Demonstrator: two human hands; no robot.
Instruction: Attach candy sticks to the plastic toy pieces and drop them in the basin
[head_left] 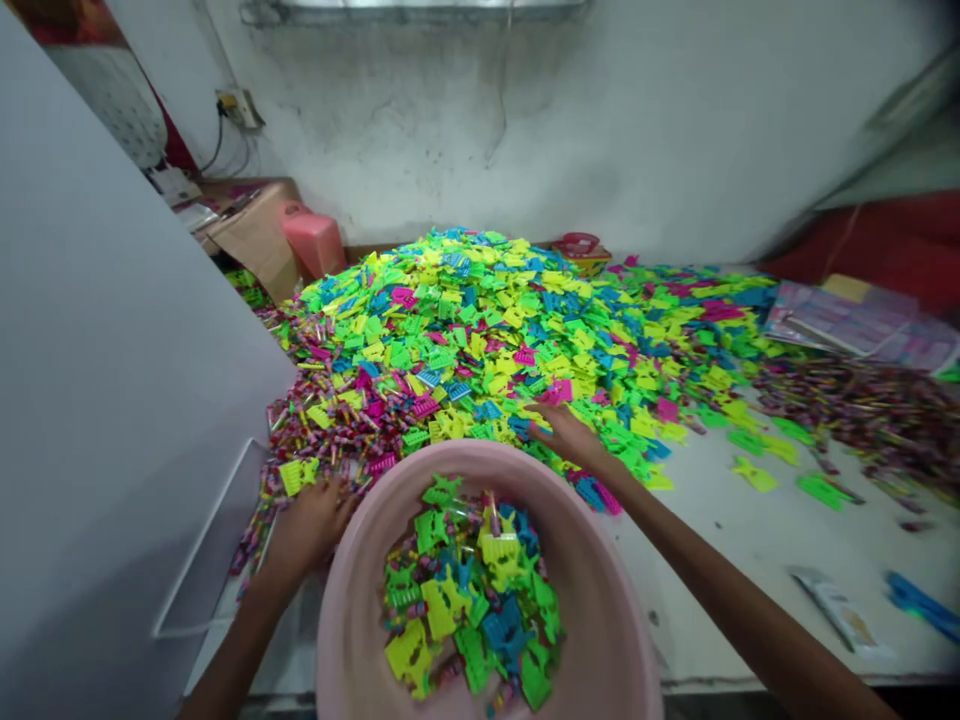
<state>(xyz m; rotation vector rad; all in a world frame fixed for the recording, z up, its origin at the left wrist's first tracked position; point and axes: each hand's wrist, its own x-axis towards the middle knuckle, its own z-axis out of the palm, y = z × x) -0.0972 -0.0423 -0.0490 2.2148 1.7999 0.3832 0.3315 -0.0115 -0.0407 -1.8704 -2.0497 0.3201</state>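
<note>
A heap [487, 310] of toothed pieces [525, 357], bright green, yellow, blue and pink, is spread beyond a pink tub [600, 625] holding more. The heap's near edge is reached by left hand [311, 525] and right hand [571, 438]; whether fingers are clamped cannot be told.

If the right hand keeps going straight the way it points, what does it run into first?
Probably a blue piece at the near side of the pile; the right hand points that way. Depth is unclear, so they may already touch.
</note>
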